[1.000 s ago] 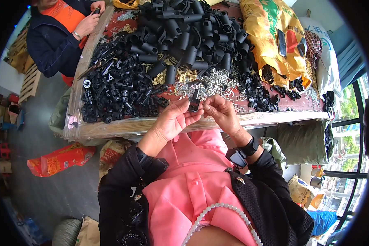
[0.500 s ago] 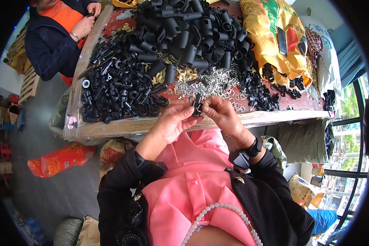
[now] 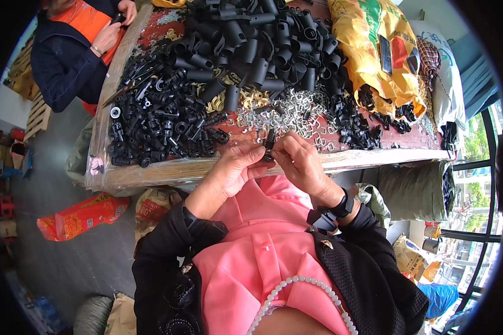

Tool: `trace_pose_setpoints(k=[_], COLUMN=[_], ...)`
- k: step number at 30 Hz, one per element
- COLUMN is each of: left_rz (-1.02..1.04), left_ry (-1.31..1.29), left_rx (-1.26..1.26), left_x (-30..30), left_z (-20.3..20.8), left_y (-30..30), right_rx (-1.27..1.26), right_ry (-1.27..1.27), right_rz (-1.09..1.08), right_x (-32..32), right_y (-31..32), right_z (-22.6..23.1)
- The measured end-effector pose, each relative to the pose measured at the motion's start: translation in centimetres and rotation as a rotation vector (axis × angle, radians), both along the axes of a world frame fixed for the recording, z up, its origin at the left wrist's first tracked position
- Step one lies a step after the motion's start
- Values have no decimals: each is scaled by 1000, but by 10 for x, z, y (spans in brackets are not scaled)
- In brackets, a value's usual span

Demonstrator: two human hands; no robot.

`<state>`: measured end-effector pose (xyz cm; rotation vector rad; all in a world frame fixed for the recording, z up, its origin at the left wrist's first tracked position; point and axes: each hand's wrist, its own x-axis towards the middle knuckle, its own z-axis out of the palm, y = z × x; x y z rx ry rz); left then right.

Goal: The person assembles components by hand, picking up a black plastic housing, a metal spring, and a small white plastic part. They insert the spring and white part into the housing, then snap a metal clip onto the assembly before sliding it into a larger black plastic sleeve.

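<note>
A small black plastic fitting (image 3: 270, 139) stands upright over the table's front edge, pinched in the fingers of my left hand (image 3: 233, 170). Pressed against its right side are the bent fingers of my right hand (image 3: 299, 162); any small piece in them is hidden. Just beyond my hands lies a spread of small silvery metal clips (image 3: 302, 111), with brass-coloured clips (image 3: 254, 100) to its left. Left of my hands is a heap of black fittings (image 3: 162, 120). Behind the clips rises a pile of black tubes (image 3: 257, 53).
The red tabletop (image 3: 239, 135) has a wooden rim (image 3: 179, 173). At right are small black clips (image 3: 356, 133) and a yellow sack (image 3: 355, 33) with a phone (image 3: 385, 54) on it. A co-worker (image 3: 72, 56) handles a dark part at far left. A red bag (image 3: 84, 216) lies on the floor.
My right hand has come closer to the fitting, its fingers now curled against it. My left hand keeps its hold. The co-worker's hands have shifted slightly.
</note>
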<state>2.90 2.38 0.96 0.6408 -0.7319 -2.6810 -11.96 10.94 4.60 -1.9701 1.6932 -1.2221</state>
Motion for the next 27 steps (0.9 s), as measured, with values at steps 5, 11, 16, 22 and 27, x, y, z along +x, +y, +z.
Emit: trace_pose_setpoints(k=[5, 11, 16, 22, 27], left_rz=[2, 18, -2, 40, 110], left_ry=[-18, -60, -86, -83, -94], left_rx=[-27, -86, -166, -165, -111], left_x=[0, 1, 6, 15, 18], left_z=[-4, -1, 1, -2, -14], left_y=[-1, 1, -5, -13, -14], right_rx=[5, 108, 331, 409, 380], right_ry=[65, -13, -545, -679, -108], right_rz=[-2, 26, 91, 334, -126], right_x=[0, -3, -5, -27, -54], right_y=[1, 0, -6, -39, -99], right_z=[-1, -2, -31, -35, -55])
